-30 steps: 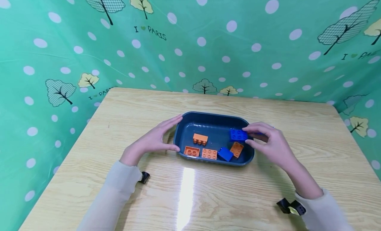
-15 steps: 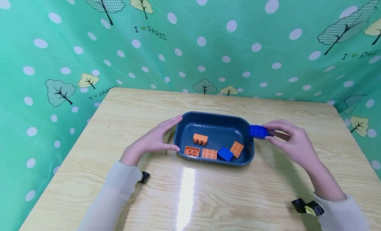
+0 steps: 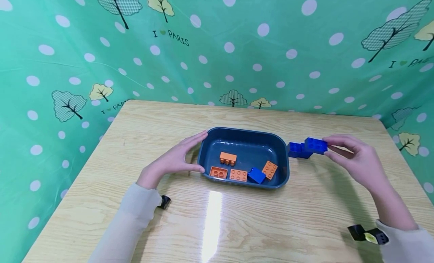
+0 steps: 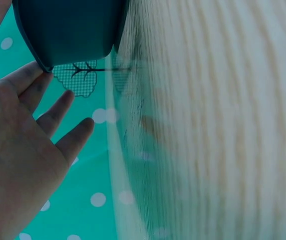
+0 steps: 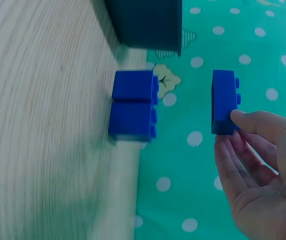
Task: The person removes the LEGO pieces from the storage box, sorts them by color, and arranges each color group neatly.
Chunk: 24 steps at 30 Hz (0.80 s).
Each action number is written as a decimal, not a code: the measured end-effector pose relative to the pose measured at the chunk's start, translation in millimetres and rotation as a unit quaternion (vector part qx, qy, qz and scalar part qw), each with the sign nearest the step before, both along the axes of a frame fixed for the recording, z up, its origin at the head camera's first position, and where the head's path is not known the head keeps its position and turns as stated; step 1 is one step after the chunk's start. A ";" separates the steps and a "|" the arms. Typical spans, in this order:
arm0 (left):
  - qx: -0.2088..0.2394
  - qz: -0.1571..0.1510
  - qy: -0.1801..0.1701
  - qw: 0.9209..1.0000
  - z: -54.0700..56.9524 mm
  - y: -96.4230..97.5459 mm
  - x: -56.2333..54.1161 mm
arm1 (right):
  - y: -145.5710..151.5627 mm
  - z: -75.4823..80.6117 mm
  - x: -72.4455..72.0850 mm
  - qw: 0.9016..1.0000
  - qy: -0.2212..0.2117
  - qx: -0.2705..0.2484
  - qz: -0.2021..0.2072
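Note:
A dark blue rectangular bin (image 3: 242, 183) stands mid-table. My left hand (image 3: 169, 157) spans its left end with thumb and fingers spread, fingertips at the rim; in the left wrist view, straight fingers (image 4: 37, 87) meet the rim. My right hand (image 3: 361, 161) pinches a blue toy brick (image 3: 315, 145) at its right end, studs up, raised above the table right of the bin. The right wrist view shows this brick (image 5: 224, 100) between thumb and fingers. Beside the bin, two blue bricks (image 5: 132, 120) stand side by side on the table, one partly behind the held brick in the head view.
Inside the bin are several orange bricks (image 3: 239, 175) and one blue brick (image 3: 256, 175), mostly along the near wall. The pale wooden table (image 3: 271, 225) ends at a green dotted cloth (image 3: 237, 67) behind. Each wrist wears a small black device (image 3: 164, 202).
My right hand has lifted the blue brick out of the bin, over the right rim, and carried it right, over the bricks on the table. The left hand has stayed at the bin.

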<state>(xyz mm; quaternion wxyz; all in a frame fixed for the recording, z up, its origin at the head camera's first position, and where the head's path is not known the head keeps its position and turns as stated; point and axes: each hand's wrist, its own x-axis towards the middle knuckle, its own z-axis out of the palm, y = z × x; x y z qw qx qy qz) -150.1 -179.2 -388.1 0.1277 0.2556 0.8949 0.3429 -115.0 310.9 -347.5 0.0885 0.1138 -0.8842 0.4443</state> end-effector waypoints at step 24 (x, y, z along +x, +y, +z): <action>-0.001 0.009 -0.006 1.000 -0.5 0.1 0.8 | 42.6 -24.2 -11.9 0.996 -0.073 0.029 -0.050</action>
